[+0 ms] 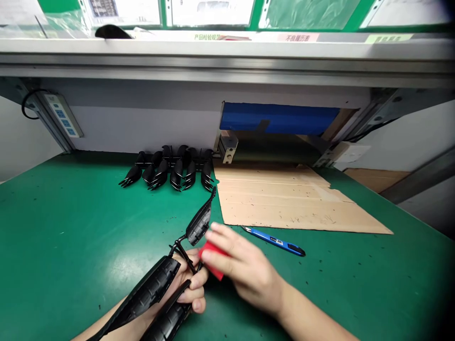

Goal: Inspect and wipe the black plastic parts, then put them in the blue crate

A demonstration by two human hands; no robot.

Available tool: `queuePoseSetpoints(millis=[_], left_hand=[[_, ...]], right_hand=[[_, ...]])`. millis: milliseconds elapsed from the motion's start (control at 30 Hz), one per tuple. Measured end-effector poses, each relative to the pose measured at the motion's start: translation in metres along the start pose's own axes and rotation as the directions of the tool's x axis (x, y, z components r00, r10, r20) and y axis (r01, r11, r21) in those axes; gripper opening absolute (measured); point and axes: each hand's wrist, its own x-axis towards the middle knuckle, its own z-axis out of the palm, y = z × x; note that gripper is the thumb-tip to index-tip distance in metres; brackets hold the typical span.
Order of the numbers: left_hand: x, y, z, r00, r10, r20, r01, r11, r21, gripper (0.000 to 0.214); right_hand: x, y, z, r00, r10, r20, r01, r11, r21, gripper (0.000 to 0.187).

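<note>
My left hand (192, 286) is closed around a black moulded plastic part (152, 289), a frame of ribbed curved pieces joined by thin runners, held low at the front. One ribbed piece (199, 222) sticks up and away from the hand. My right hand (241, 267) pinches a small red tool (212, 258) against the runner where the pieces join. Its fingers are curled round the tool.
A blue utility knife (273, 240) lies on the green table (71, 227) just right of my hands. Beyond it a flat cardboard sheet (291, 201) covers the table. Several black claw-shaped parts (170, 173) sit in a row by the back wall.
</note>
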Motion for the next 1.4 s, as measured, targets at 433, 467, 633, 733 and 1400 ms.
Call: queuePoseSetpoints(millis=[433,467,633,733,1400], left_hand=[[-0.003,0.002,0.013,0.986,0.100,-0.136,-0.073,0.979,0.188,0.028],[-0.001,-0.001,0.010,0.981,0.120,-0.152,-0.087,0.974,0.209,0.029],[0.003,-0.013,-0.002,0.961,0.160,-0.226,-0.087,0.949,0.303,0.039],[0.004,-0.015,-0.002,0.952,0.161,-0.260,-0.073,0.946,0.317,0.042],[-0.004,-0.010,0.009,0.979,0.104,-0.175,-0.052,0.959,0.279,0.028]], right_hand=[[-0.003,-0.010,-0.012,0.894,0.350,-0.281,-0.355,0.934,0.035,0.024],[-0.002,-0.016,-0.009,0.908,0.338,-0.249,-0.337,0.940,0.050,0.023],[0.003,-0.030,0.005,0.926,0.318,-0.203,-0.319,0.947,0.028,0.028],[0.004,-0.028,0.002,0.959,0.270,-0.081,-0.264,0.961,0.082,0.027],[-0.003,-0.015,-0.007,0.915,0.344,-0.212,-0.321,0.937,0.139,0.027]])
